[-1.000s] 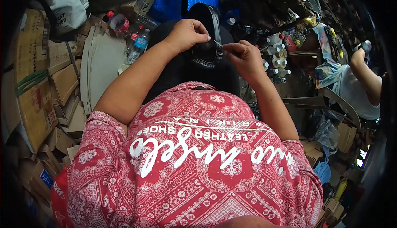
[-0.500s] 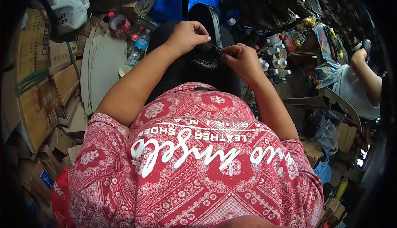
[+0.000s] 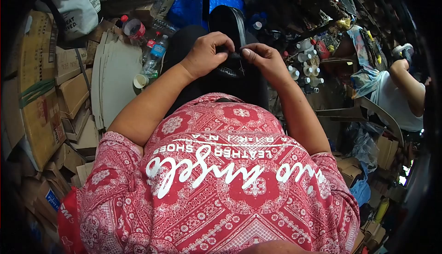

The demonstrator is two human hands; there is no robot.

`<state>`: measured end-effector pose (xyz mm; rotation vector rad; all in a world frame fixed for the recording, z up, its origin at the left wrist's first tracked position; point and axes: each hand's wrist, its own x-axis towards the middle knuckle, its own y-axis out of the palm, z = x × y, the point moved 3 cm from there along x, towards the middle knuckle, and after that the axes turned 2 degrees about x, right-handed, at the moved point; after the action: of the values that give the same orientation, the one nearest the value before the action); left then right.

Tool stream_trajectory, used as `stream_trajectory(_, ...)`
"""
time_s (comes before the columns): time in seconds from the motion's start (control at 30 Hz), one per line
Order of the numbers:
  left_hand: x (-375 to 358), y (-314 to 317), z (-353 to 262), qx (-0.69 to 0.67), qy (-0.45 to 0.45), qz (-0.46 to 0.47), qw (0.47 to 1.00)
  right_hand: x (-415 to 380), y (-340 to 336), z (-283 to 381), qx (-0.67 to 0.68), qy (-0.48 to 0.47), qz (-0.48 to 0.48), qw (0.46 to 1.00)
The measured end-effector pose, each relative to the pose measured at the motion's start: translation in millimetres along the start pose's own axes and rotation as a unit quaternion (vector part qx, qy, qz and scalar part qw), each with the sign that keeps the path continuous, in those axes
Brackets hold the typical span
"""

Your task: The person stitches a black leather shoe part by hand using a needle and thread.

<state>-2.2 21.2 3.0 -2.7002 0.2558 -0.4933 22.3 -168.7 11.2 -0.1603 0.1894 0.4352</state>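
A black leather shoe (image 3: 234, 17) lies on my dark-clothed lap, its far end pointing away from me. Pale stitching runs along its near edge (image 3: 228, 71). My left hand (image 3: 209, 54) is closed at the left of the shoe, fingers curled and thumb drawn in. On the other side, my right hand (image 3: 267, 60) pinches thumb against forefinger over the shoe's right edge. A fine light strand (image 3: 241, 65), like thread, shows just below the right fingertips. What either pinch holds is too small to tell.
Plastic bottles (image 3: 158, 49) and a cup (image 3: 140, 80) stand left, near stacked cardboard boxes (image 3: 39, 83). Several white-capped bottles (image 3: 313, 70) cluster right. Behind the shoe lies a blue bag (image 3: 186, 5). Another person's arm (image 3: 407, 86) shows at far right.
Both hands have shifted slightly: the left lower and a little right, the right slightly up and left. The fine strand between the fingertips now shows below the right hand.
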Motion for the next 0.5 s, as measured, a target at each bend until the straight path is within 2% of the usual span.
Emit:
stream_trajectory(0.03,-0.9,2.4,1.6,0.0,0.0,0.0,1.0,0.2,1.4,0.9,0.001,0.01,0.011,1.0)
stream_trajectory(0.1,-1.8,7.0,6.3,-0.058,-0.062,0.0,0.996,2.4,1.2,-3.1,-0.03,0.007,0.016,0.999)
stream_trajectory(0.23,-0.3,7.9,4.4,-0.063,-0.055,-0.023,0.996,5.7,-0.1,-11.2,-0.074,-0.005,0.019,0.997)
stream_trajectory(0.37,-0.5,10.0,5.0,-0.021,-0.051,0.024,0.998,7.7,3.2,-13.3,-0.136,-0.028,0.005,0.99)
stream_trajectory(0.43,-0.4,11.7,9.7,0.006,-0.053,0.039,0.998,12.4,3.8,-11.8,-0.147,-0.158,-0.083,0.973)
stream_trajectory(0.5,-0.9,14.0,9.4,0.011,0.009,0.043,0.999,19.7,-2.2,-10.1,-0.026,-0.091,-0.126,0.988)
